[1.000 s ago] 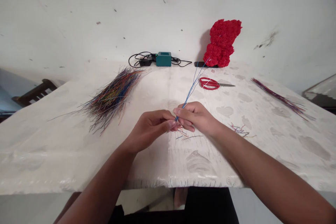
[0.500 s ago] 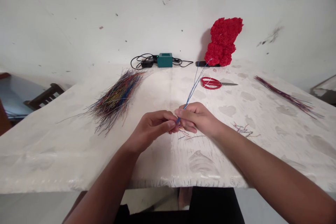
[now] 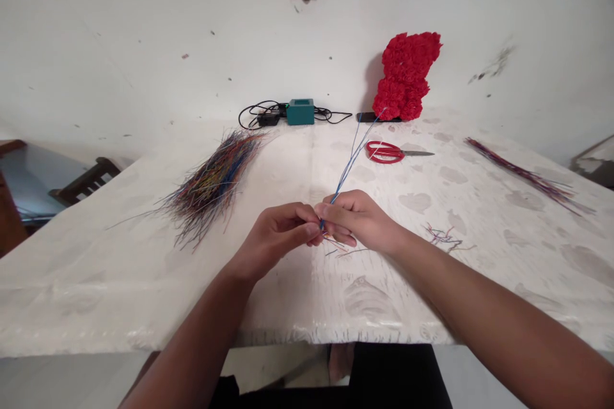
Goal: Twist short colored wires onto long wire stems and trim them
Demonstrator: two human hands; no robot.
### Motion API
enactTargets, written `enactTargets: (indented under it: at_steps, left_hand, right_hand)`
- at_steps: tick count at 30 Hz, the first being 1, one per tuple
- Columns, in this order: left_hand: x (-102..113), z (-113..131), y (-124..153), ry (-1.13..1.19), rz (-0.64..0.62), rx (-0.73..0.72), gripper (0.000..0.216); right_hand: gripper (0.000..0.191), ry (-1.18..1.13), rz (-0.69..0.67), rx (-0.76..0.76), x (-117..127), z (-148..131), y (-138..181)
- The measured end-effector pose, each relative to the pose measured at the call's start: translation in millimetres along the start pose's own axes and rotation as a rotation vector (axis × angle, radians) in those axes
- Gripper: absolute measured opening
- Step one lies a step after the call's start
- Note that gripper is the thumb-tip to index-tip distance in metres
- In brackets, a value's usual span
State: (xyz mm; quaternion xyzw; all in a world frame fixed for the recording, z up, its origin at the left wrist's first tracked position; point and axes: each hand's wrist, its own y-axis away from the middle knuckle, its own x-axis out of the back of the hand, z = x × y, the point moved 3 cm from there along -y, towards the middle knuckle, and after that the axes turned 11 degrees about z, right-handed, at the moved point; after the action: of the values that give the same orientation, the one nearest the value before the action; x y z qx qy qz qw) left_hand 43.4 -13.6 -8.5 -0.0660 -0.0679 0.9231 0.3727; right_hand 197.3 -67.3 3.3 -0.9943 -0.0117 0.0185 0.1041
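Note:
Several thin blue wires point(image 3: 349, 166) rise in a loose bunch from between my hands, fanning out at their upper ends. My right hand point(image 3: 357, 218) pinches them between thumb and forefinger. My left hand point(image 3: 290, 228) is closed at the lower end of the bunch, thumb and fingertips pressed on the wires there. The two hands almost touch, and the very bottom of the wires is partly hidden by fingers. Beneath the hands lie short coloured wire scraps point(image 3: 336, 244). Past the wires rest red-handled scissors point(image 3: 386, 153), blades pointing right.
A big heap of coloured wires point(image 3: 211, 185) lies at left, a thinner wire bundle point(image 3: 520, 172) at far right. More clippings point(image 3: 444, 238) sit by my right forearm. Against the wall are a teal box point(image 3: 300, 112) with black cables and a red flower-covered shape point(image 3: 407, 77).
Both hands keep their grip on the blue wires. My right hand has shifted slightly left and down, and the wires have shifted a little left with it.

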Motion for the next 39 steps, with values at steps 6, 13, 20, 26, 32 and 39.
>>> enactTargets:
  at_steps: [6,13,20,26,32,39]
  left_hand:
    - [1.3,3.1,0.0,-0.049,0.007,-0.022,0.02]
    - [-3.2,7.2,-2.8,-0.33,0.128,-0.03,0.027]
    - [-7.0,9.5,-1.7,-0.598,0.186,-0.155,0.023]
    - [-6.2,4.6,-1.5,-0.851,0.185,-0.353,0.02]
    - [-4.7,-1.6,-1.2,-0.905,0.152,-0.388,0.018]
    - [-1.5,-1.4,-2.6,-0.887,0.244,-0.47,0.022]
  right_hand:
    - [0.049,0.081,0.057,0.046,-2.6,-7.1,1.9]
    - [0.046,0.297,0.109,0.05,-2.0,1.5,0.7]
    - [0.047,0.453,0.162,0.054,2.0,7.0,-4.2]
    - [0.049,0.643,0.166,0.106,1.2,10.5,-6.5]
    - [0.046,0.785,0.141,0.164,-0.2,9.7,-5.6]
    - [0.048,0.772,0.173,0.209,1.1,11.4,-7.6]
